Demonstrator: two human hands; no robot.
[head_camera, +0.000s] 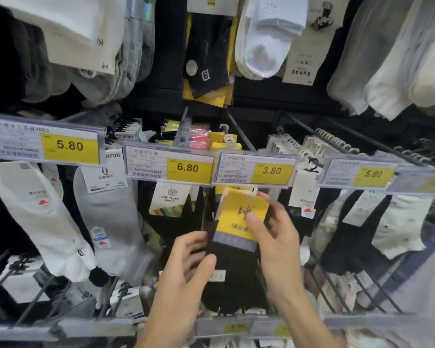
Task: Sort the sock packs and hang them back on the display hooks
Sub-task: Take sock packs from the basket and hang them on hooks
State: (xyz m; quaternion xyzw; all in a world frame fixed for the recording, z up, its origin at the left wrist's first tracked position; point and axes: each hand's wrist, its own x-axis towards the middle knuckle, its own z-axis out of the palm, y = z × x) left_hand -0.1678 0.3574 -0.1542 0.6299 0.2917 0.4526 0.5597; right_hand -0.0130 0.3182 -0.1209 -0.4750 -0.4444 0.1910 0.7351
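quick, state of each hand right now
Left hand: closed, gripping the sock pack at its lower black part.
Right hand: closed, pinching the same sock pack at its yellow top.

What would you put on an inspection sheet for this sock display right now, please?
Surface: no table; metal wire hook rack with a rail of price tags.
Job's things: black sock pack with a yellow card header, held just below the yellow 3.80 price tag; cannot tell whether it is hooked.
Clutter: nothing seen.
Hands: left hand grips the pack's black lower part; right hand pinches the card header.
Cables: nothing seen.
Surroundings: white sock pack and grey sock pack hang to the left; more packs above.
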